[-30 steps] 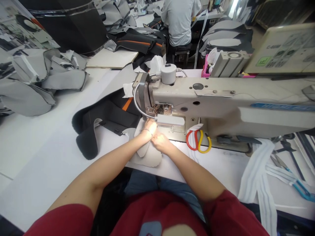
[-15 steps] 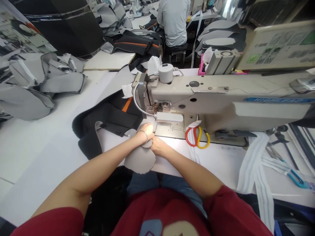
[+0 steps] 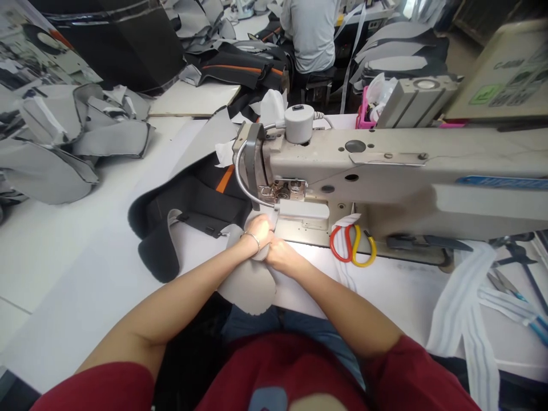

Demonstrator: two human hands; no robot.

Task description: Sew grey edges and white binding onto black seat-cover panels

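A beige sewing machine [image 3: 385, 165] stands in front of me on a white table [image 3: 77, 251]. A grey fabric piece [image 3: 250, 285] lies under its needle area and hangs toward my lap. My left hand [image 3: 260, 228] is closed on the fabric just left of the presser foot, a thin bracelet on its wrist. My right hand [image 3: 280, 254] pinches the same piece right beside it, the two hands touching. A black and orange padded piece [image 3: 188, 211] lies to the left of the machine.
Red and yellow handled scissors [image 3: 353, 245] lie on the machine bed at the right. White striped straps [image 3: 466, 302] drape over the table's right side. Grey fabric pieces [image 3: 64, 148] pile at the left. A person in a grey shirt [image 3: 310, 31] sits at the back.
The grey fabric piece has slid toward me and hangs further off the table edge. Both hands stay closed on it by the needle.
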